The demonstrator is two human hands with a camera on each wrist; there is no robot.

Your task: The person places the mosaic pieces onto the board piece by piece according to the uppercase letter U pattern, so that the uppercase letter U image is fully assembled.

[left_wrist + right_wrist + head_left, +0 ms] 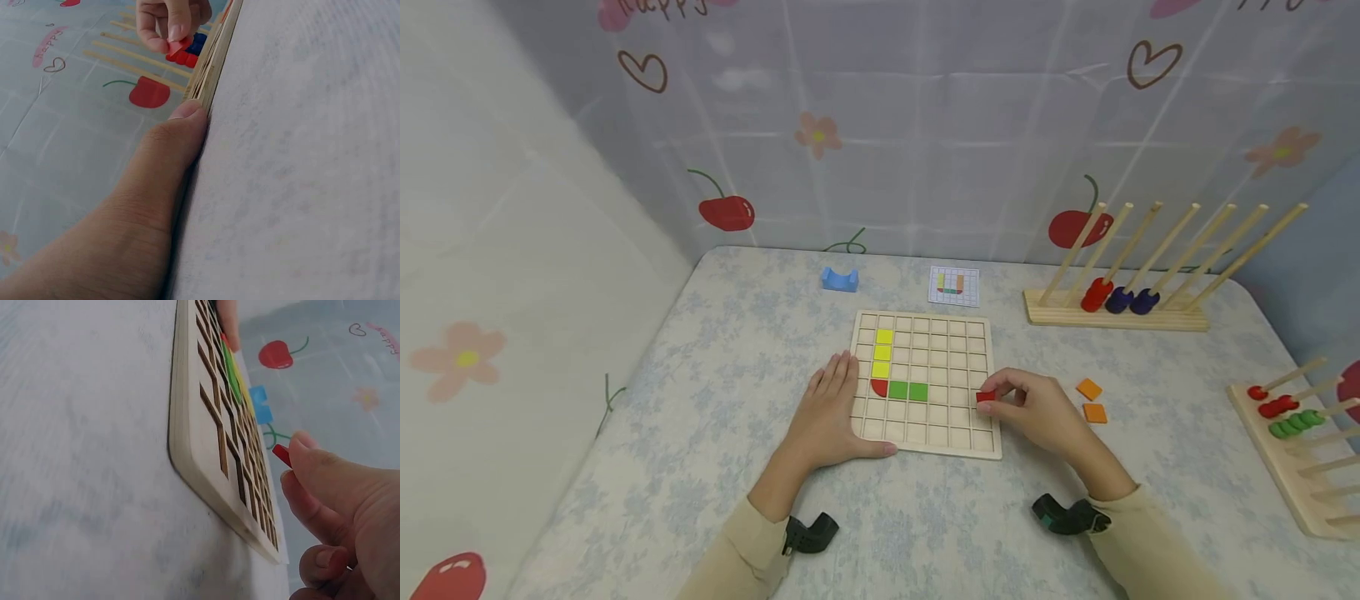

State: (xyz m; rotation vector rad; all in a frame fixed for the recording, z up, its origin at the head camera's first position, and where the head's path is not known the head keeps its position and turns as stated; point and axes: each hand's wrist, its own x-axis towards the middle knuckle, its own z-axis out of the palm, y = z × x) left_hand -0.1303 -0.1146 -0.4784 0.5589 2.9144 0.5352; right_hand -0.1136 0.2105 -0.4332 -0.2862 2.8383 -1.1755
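Note:
A wooden grid board [958,440] lies flat on the table. Set in its cells are yellow squares [882,352], green squares [898,390] and a red rounded tile [879,387]. My left hand [827,417] rests at the board's left edge, fingers straight and thumb [181,134] along the near edge. Between thumb and fingers my right hand [1030,408] pinches a red tile [985,397] above the board's right side; the right wrist view shows this red tile [282,455] from its edge. Two orange square tiles [1094,413] lie to the right of that hand.
Behind the board are a pattern card [954,287] and a blue holder [839,280]. A wooden peg rack [1116,317] with red and dark blue beads stands at the back right. Another peg rack [1270,442] with red and green beads sits at the right edge.

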